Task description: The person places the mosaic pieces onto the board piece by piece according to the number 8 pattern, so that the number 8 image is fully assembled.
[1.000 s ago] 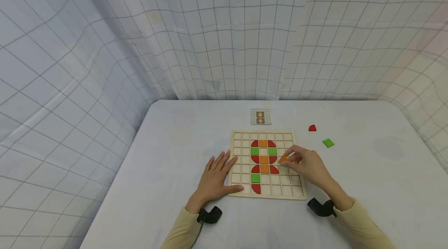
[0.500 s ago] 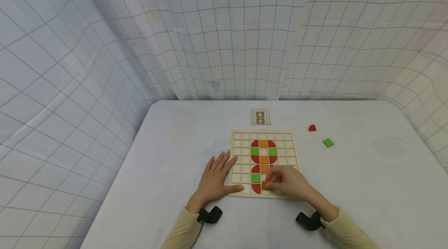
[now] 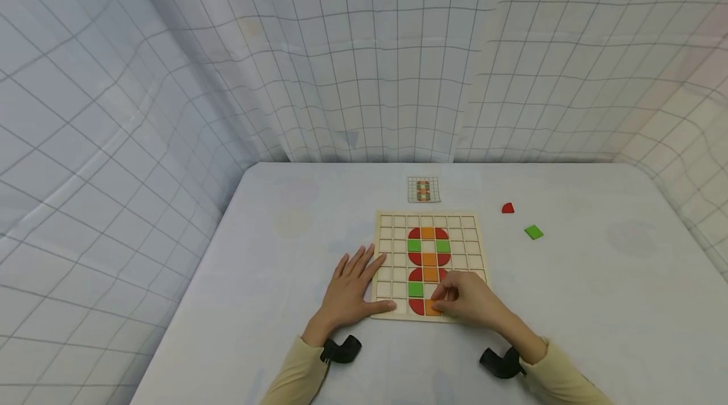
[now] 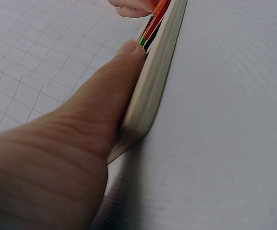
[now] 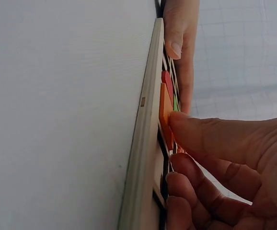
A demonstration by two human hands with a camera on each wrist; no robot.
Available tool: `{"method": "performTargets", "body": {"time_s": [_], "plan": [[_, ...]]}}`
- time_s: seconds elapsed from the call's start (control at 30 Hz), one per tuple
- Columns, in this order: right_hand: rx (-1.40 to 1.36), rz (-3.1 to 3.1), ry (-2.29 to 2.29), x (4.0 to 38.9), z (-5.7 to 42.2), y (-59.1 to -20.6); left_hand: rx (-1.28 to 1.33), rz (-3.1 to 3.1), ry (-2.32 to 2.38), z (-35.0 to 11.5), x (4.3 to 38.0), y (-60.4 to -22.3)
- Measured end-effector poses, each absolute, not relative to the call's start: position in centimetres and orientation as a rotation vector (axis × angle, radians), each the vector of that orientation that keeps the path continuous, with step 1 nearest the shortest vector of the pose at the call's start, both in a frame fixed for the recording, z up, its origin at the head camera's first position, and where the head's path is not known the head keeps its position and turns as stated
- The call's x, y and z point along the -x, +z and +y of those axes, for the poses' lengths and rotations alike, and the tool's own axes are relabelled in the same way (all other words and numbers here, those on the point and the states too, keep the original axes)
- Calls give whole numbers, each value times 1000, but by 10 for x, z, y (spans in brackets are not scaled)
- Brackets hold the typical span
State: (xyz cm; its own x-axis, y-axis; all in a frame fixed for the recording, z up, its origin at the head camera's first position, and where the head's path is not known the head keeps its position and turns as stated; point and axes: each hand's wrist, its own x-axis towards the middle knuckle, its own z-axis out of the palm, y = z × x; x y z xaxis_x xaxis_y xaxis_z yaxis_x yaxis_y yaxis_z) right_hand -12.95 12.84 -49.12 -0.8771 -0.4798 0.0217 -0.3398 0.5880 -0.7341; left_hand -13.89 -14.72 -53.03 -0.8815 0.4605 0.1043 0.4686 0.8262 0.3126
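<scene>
A wooden grid board (image 3: 392, 222) lies on the table with red, orange and green tiles set in its cells. My left hand (image 3: 349, 294) rests spread on the board's left edge, thumb (image 4: 112, 79) on its near left corner. Low on the board, my right hand (image 3: 469, 297) pinches an orange square tile (image 3: 432, 308) beside a red quarter-round tile (image 3: 416, 307). In the right wrist view the thumb lies against the orange tile (image 5: 165, 112), which sits slightly tilted in the bottom row. The right fingers hide the cells behind them.
Behind the board lies a small pattern card (image 3: 423, 190). To the right are a loose red quarter-round tile (image 3: 508, 208) and a loose green square tile (image 3: 533, 232). White gridded curtains (image 3: 370, 76) stand around the white table (image 3: 284, 234).
My right hand has carried the orange tile left and toward me, from the board's right side into the bottom row beside the red tile. My left hand stays still.
</scene>
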Motion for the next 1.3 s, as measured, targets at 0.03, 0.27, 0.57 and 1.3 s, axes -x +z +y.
{"method": "performTargets", "body": {"time_s": [0.03,0.27,0.57,1.3], "plan": [[688,2646,-1158,129,128,-492,758,-2979,-518,-147,139,-531],[696,2694,-1131,126,127,-494,765,-2971,-529,-147,138,-530],[756,2669,-1191,134,136,-491,767,-2979,-531,-146,137,-529],[275,3149,-960,247,242,-483,768,-2991,-560,-148,138,-528]]}}
